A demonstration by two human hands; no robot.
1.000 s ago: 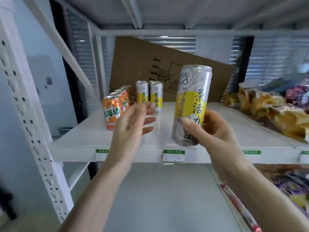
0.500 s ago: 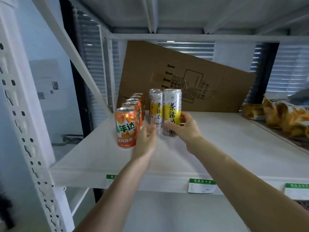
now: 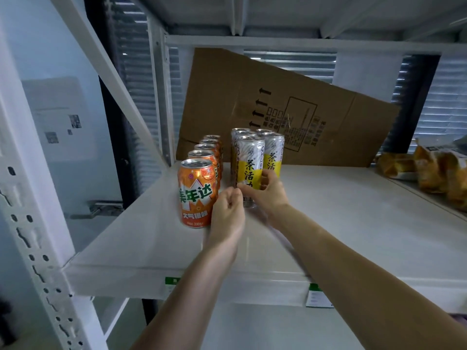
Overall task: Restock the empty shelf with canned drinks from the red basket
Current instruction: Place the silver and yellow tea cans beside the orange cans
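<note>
A tall silver-and-yellow can (image 3: 250,161) stands upright on the white shelf (image 3: 341,223), at the front of a group of like cans (image 3: 273,150). My right hand (image 3: 267,193) grips its lower part. My left hand (image 3: 227,213) hovers just left of it with fingers loosely curled, holding nothing, fingertips near the can's base. A row of several orange cans (image 3: 198,193) runs front to back on the left. The red basket is out of view.
A flattened cardboard box (image 3: 290,107) leans against the shelf's back. Snack bags (image 3: 434,170) lie at the right end of the shelf. A white upright post (image 3: 32,223) and a diagonal brace (image 3: 111,79) frame the left side. Green price labels (image 3: 318,295) hang on the front edge.
My right hand carried the tall can from in front of the shelf onto it and set it in front of the other tall cans. My left hand followed alongside.
</note>
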